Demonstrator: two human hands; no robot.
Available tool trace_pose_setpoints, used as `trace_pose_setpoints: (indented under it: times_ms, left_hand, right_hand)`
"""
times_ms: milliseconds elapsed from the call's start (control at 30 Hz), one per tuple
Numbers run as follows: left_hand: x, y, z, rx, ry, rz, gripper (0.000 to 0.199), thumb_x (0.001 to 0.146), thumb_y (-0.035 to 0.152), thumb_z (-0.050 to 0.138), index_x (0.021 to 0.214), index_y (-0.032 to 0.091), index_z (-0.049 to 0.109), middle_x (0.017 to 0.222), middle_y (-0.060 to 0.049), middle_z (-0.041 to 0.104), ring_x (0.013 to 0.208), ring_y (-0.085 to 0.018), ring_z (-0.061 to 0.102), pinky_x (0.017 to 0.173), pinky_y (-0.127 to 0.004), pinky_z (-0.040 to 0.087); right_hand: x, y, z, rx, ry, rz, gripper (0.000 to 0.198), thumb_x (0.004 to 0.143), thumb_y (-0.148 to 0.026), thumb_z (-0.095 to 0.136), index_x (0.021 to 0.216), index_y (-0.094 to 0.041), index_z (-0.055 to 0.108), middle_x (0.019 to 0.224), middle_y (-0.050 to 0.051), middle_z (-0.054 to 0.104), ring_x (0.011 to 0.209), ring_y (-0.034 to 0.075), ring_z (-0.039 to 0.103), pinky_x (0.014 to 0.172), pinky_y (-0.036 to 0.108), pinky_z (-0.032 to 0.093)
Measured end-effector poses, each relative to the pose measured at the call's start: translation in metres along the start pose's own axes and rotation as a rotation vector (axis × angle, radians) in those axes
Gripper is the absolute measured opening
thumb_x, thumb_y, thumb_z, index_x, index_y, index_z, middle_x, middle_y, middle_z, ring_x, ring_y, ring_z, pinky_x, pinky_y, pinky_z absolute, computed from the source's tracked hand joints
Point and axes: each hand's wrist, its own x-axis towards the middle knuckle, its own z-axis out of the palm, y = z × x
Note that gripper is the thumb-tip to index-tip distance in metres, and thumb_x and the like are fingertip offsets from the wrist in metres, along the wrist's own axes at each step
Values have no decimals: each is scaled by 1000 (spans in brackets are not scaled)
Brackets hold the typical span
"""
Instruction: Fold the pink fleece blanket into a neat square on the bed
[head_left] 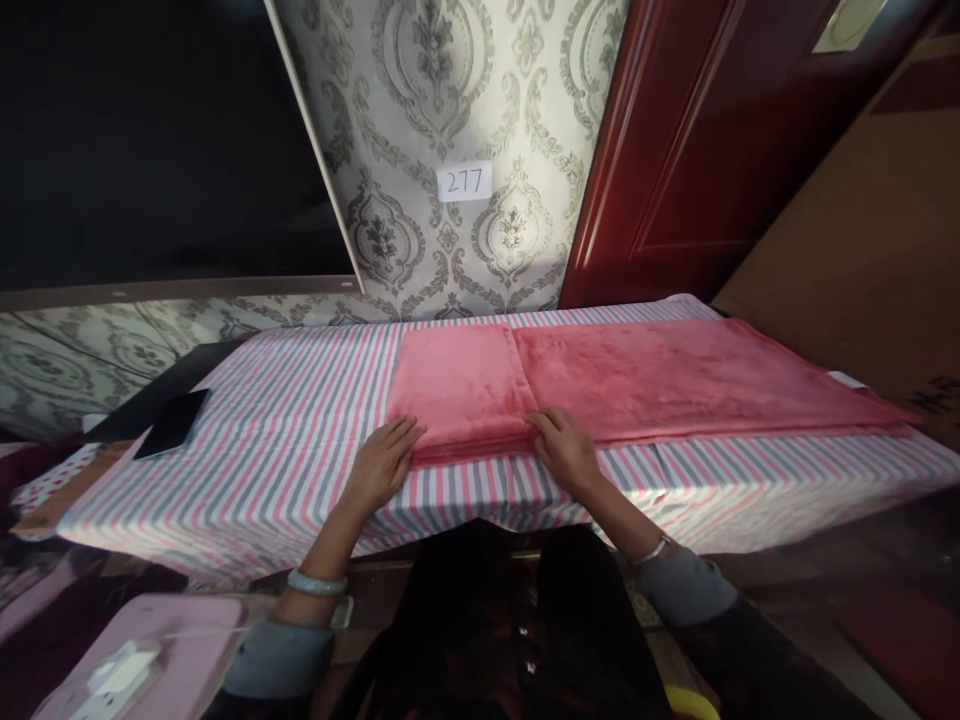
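A coral-pink plush blanket lies lengthwise on a striped cloth. Its left part is folded over into a thick, layered panel, with the stacked edges showing along the near side. At that panel's near left corner rests my left hand, its fingers stretched out over the edge. My right hand touches the near right corner, beside the step down to the thinner part, with its fingers extended. Both thumbs are mostly hidden, and neither hand is visibly closed round the fabric.
The pink, grey and white striped cloth covers the table. A dark phone lies at its left end. A large black screen stands behind on the left. A power strip sits on a pink stool at lower left.
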Motion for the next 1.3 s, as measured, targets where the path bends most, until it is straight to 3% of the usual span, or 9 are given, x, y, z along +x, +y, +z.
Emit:
trace_pose_setpoints:
  times_ms: [167, 300, 467, 633, 800, 967, 1300]
  left_hand:
    - [-2, 0, 1, -13, 0, -8, 45, 94, 17, 41, 133, 22, 63, 138, -9, 64, 134, -26, 54, 107, -49, 48]
    - [-5, -3, -2, -55, 62, -7, 41, 96, 22, 42, 129, 21, 65, 135, -10, 66, 131, -26, 58, 106, -48, 50]
    - [22, 3, -13, -52, 168, -152, 43, 101, 28, 34, 133, 20, 62, 135, -11, 66, 131, -25, 58, 110, -49, 46]
    - [81, 43, -9, 68, -59, -232, 54, 101, 36, 38, 149, 13, 44, 155, -17, 44, 146, -29, 38, 119, -52, 32]
    - [87, 63, 25, 156, -290, -240, 57, 101, 43, 40, 150, 15, 43, 160, -17, 36, 151, -32, 29, 121, -61, 22]
    - [74, 60, 40, 171, -282, -233, 58, 102, 43, 36, 152, 15, 42, 160, -16, 36, 151, -31, 27, 121, -60, 19]
    - [59, 56, 20, 242, -281, -406, 61, 101, 47, 37, 154, 14, 39, 161, -19, 31, 151, -33, 27, 119, -65, 19]
  right_hand:
    - [-10, 1, 5, 14, -62, -7, 38, 84, -6, 46, 109, -20, 70, 91, 9, 63, 89, 25, 58, 76, 35, 50]
    - [-16, 0, -8, 112, -23, 16, 38, 89, -16, 50, 123, -19, 65, 95, 10, 65, 91, 26, 60, 80, 38, 52]
    - [19, -15, -27, 183, 92, 109, 46, 102, -36, 38, 140, -16, 55, 112, 14, 69, 106, 28, 63, 94, 44, 51]
    - [73, -48, -9, 49, -126, 90, 52, 103, -30, 30, 147, -11, 49, 150, 17, 50, 139, 29, 44, 114, 48, 35]
    - [68, -54, 17, -118, -433, 187, 55, 102, -31, 37, 154, -16, 40, 163, 13, 29, 150, 30, 25, 119, 53, 26]
    - [56, -45, 25, -150, -497, 202, 56, 103, -36, 35, 158, -21, 33, 166, 8, 21, 153, 26, 18, 120, 52, 23]
    - [58, -46, 25, -178, -516, 221, 57, 103, -37, 34, 158, -22, 32, 166, 8, 20, 153, 25, 18, 120, 51, 24]
